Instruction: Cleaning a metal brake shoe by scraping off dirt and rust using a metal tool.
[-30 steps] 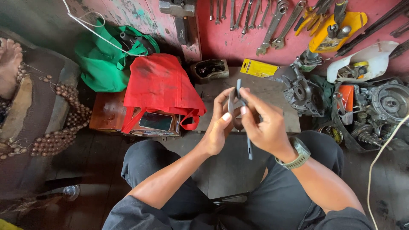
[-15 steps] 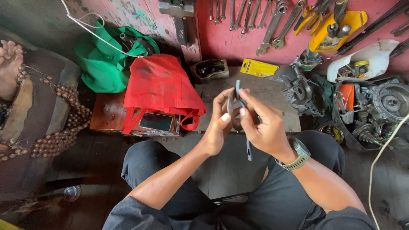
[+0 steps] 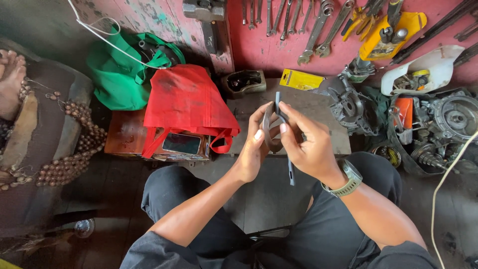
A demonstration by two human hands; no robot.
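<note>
Red workshop wall behind, hung with wrenches — below, low wooden bench and scattered engine parts. Left hand closed around dark curved metal piece, thumb pressing on its face. Right hand pinching thin flat metal strip between fingertips, held upright and touching the curved piece — both above the lap, in front of the bench. Red cloth bag just beside on the left, over a brown box; green bag further back. Watch on right wrist.
</note>
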